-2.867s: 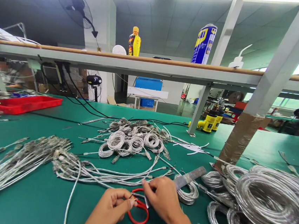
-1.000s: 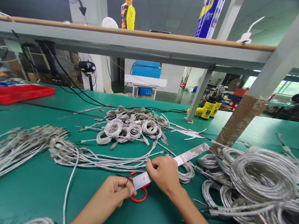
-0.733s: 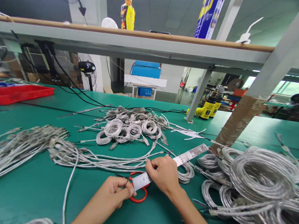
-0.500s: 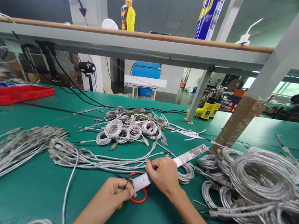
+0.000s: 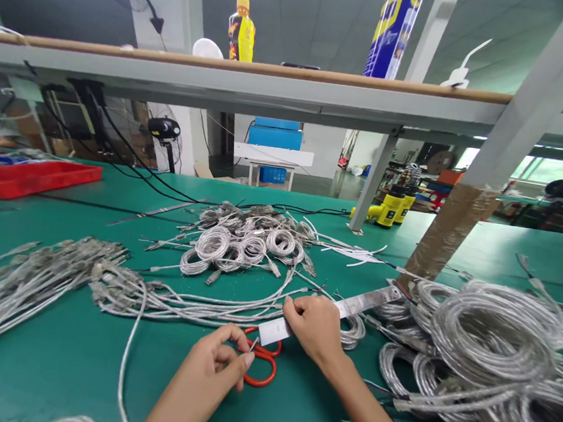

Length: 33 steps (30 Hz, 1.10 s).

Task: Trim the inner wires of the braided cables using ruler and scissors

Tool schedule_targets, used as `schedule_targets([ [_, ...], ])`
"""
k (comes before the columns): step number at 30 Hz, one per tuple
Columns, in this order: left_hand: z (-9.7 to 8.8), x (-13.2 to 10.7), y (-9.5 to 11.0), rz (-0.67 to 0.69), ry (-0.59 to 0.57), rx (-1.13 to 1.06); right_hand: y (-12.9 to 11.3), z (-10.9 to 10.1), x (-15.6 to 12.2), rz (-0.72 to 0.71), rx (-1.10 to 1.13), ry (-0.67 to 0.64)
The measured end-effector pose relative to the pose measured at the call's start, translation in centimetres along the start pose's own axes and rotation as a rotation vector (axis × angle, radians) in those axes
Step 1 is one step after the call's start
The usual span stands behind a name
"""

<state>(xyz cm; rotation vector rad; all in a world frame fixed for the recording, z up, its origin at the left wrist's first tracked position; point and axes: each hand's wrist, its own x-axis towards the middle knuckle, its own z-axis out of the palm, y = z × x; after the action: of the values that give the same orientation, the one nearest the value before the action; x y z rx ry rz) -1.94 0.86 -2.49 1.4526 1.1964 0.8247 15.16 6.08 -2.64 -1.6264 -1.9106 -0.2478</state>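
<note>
My right hand is closed around a metal ruler that runs from a white end near my left fingers up to the right. My left hand pinches something thin and small against that white end; I cannot name it. Red-handled scissors lie on the green mat just under both hands. A loose silvery cable stretches across the mat just beyond my hands.
Coiled silver cables sit in a central pile and a large heap at right; straight cables lie at left. A taped shelf post, red tray, yellow tool and shelf with spray can stand behind.
My right hand has shifted the ruler slightly right and laid it flatter. My left fingers have loosened a little around the small thing at the ruler's white end.
</note>
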Motion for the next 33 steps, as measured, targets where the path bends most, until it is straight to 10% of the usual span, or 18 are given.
schedule_targets([
  [33,-0.25,0.32,-0.16,-0.103,-0.096,-0.107,-0.10,0.63,-0.42,-0.140,0.058,0.003],
])
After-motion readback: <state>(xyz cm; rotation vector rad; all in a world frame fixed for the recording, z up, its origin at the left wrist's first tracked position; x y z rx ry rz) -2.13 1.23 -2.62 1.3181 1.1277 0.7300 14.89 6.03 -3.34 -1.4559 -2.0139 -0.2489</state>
